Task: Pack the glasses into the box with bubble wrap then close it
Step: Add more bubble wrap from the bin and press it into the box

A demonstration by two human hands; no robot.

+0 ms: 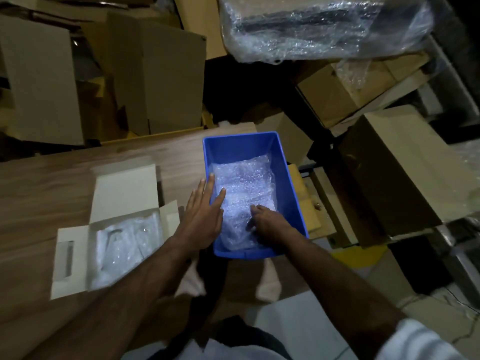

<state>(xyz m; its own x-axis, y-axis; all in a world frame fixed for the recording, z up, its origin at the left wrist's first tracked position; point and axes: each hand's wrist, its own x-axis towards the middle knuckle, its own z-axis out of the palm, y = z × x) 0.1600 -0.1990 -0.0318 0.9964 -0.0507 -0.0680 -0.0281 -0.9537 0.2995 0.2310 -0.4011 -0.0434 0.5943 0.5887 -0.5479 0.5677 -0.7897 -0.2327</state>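
Observation:
A white cardboard box (122,190) lies open on the wooden table, with bubble-wrapped items (124,242) inside it. To its right stands a blue plastic bin (239,144) holding sheets of bubble wrap (246,183). My left hand (205,211) reaches over the bin's left wall, fingers straight, fingertips touching the wrap. My right hand (265,222) is inside the bin near its front, fingers curled and pinching the bubble wrap. No bare glasses are visible.
The wooden table (52,183) ends just in front of the bin. Stacked cardboard boxes (155,81) crowd the back and right. A large bubble-wrapped bundle (324,27) sits high at the back right. My feet in white socks (267,284) stand below.

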